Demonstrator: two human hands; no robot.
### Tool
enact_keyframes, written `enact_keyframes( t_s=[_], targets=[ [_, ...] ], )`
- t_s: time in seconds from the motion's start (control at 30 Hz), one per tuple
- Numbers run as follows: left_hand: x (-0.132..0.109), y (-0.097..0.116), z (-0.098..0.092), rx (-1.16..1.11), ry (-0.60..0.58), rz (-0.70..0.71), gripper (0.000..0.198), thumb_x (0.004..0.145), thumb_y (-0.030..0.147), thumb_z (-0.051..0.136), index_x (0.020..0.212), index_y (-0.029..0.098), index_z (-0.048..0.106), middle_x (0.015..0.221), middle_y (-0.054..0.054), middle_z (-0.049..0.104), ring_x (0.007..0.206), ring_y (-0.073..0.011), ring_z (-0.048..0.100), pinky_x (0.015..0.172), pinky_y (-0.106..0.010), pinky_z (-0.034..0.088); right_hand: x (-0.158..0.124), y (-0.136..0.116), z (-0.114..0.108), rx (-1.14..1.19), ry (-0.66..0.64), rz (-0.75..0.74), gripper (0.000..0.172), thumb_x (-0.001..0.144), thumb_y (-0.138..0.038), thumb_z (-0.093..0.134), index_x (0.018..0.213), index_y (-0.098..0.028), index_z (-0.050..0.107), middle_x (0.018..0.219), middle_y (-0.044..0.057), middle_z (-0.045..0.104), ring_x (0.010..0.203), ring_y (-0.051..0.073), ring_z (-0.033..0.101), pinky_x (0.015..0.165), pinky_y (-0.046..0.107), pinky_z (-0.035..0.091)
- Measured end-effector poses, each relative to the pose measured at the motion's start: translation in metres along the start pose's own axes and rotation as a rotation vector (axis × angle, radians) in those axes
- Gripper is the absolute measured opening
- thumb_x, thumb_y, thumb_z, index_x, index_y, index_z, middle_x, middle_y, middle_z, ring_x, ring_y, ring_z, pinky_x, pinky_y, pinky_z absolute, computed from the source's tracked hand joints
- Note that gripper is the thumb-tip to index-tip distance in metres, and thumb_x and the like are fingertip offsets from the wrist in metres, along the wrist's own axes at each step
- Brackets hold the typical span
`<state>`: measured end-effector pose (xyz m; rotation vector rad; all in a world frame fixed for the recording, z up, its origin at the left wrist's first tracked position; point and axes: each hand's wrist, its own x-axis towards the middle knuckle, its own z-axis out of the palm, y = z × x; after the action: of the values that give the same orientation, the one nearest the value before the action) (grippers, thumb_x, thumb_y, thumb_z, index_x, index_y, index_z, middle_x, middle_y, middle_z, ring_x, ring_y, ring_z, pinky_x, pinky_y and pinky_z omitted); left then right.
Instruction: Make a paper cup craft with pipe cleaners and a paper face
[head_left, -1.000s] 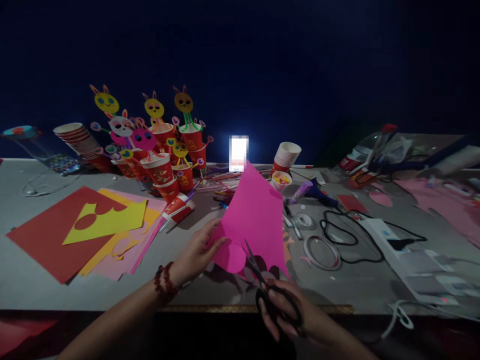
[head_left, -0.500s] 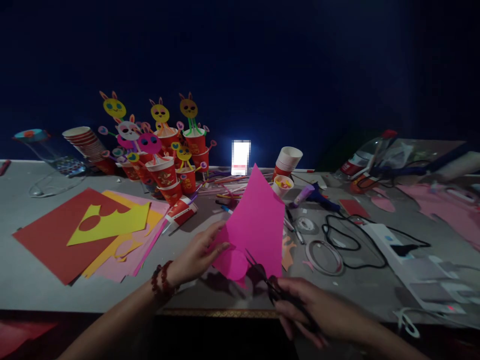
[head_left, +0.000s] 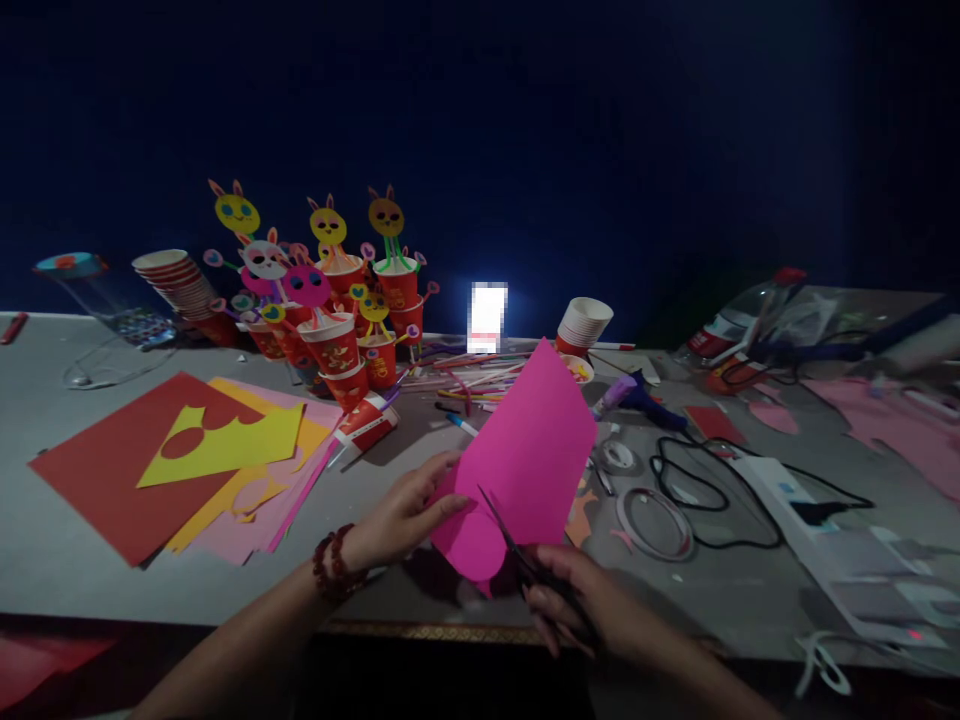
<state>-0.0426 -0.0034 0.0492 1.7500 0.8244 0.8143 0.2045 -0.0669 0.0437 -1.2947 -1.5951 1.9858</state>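
Note:
A bright pink sheet of paper (head_left: pixel 536 445) is raised above the front of the table, its pointed corner tilted up. My left hand (head_left: pixel 412 505) grips its left edge between thumb and fingers, a beaded bracelet at the wrist. In my right hand (head_left: pixel 570 590) are dark scissors (head_left: pixel 506 540), fingers wrapped round the handles. Their blades lie against the paper beside a rounded, partly cut disc shape (head_left: pixel 480 545) at its lower end. A small pink scrap hangs below that disc.
Left lie red paper (head_left: pixel 97 460), a yellow offcut (head_left: pixel 259 445) and other coloured sheets. Paper cups with rabbit-faced figures (head_left: pixel 307 285) stand behind. On the right are tape rolls (head_left: pixel 652 522), a black cable (head_left: pixel 750 540), a power strip (head_left: pixel 795 530) and a bottle (head_left: pixel 731 320).
The pink paper has turned, its tip leaning further right. My right hand and the scissors have shifted slightly left, closer to my left hand, with the blades further along the disc's edge.

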Motion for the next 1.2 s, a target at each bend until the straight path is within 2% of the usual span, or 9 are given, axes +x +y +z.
enact_keyframes(
  t_s=[0.2,0.47,0.6,0.83,1.0,1.2],
  targets=[
    [-0.001,-0.001,-0.002,0.036,0.016,0.011,0.043,0.095,0.036,0.057,0.134,0.021,0.048,0.132,-0.01,0.058,0.118,-0.0236,0.056,0.102,-0.035,0.044,0.003,-0.003,0.0,0.016,0.003,-0.046,0.054,0.08,-0.071,0.057,0.089,-0.017,0.056,0.054,-0.006,0.052,0.043,0.007,0.039,0.042,0.018,0.025],
    [0.001,0.001,-0.005,0.049,-0.009,0.014,0.043,0.095,0.036,0.056,0.134,0.02,0.049,0.132,-0.011,0.058,0.118,-0.0234,0.056,0.1,-0.034,0.045,0.006,0.003,-0.004,0.086,-0.067,-0.051,0.058,0.079,-0.075,0.054,0.089,-0.017,0.053,0.05,-0.007,0.052,0.037,0.005,0.03,0.038,0.018,0.019],
    [0.001,-0.001,-0.004,0.043,0.001,0.0,0.044,0.095,0.037,0.057,0.135,0.021,0.049,0.133,-0.01,0.059,0.118,-0.0238,0.056,0.1,-0.034,0.045,0.009,0.007,-0.004,0.092,-0.09,-0.049,0.06,0.079,-0.075,0.053,0.092,-0.017,0.053,0.05,-0.007,0.051,0.036,0.005,0.029,0.037,0.018,0.019],
    [0.0,-0.006,-0.003,0.011,0.001,-0.013,0.043,0.095,0.038,0.056,0.134,0.021,0.05,0.132,-0.01,0.058,0.118,-0.0235,0.056,0.099,-0.033,0.046,0.011,0.006,-0.003,0.038,0.004,-0.061,0.048,0.082,-0.064,0.06,0.088,-0.016,0.057,0.058,-0.006,0.049,0.047,0.008,0.045,0.046,0.018,0.034],
    [0.001,-0.008,-0.002,-0.007,0.001,-0.034,0.045,0.095,0.04,0.056,0.134,0.02,0.05,0.131,-0.011,0.059,0.113,-0.0245,0.058,0.099,-0.036,0.047,0.012,0.006,-0.004,0.028,0.028,-0.053,0.046,0.078,-0.062,0.065,0.079,-0.018,0.052,0.059,-0.007,0.047,0.046,0.007,0.047,0.046,0.018,0.036],
    [0.003,-0.005,-0.003,0.008,-0.019,-0.006,0.043,0.096,0.036,0.055,0.136,0.021,0.049,0.133,-0.01,0.058,0.12,-0.024,0.055,0.103,-0.035,0.044,0.012,0.003,-0.004,0.017,0.048,-0.071,0.047,0.078,-0.063,0.064,0.078,-0.018,0.051,0.062,-0.007,0.044,0.048,0.007,0.043,0.046,0.018,0.035]
  ],
)
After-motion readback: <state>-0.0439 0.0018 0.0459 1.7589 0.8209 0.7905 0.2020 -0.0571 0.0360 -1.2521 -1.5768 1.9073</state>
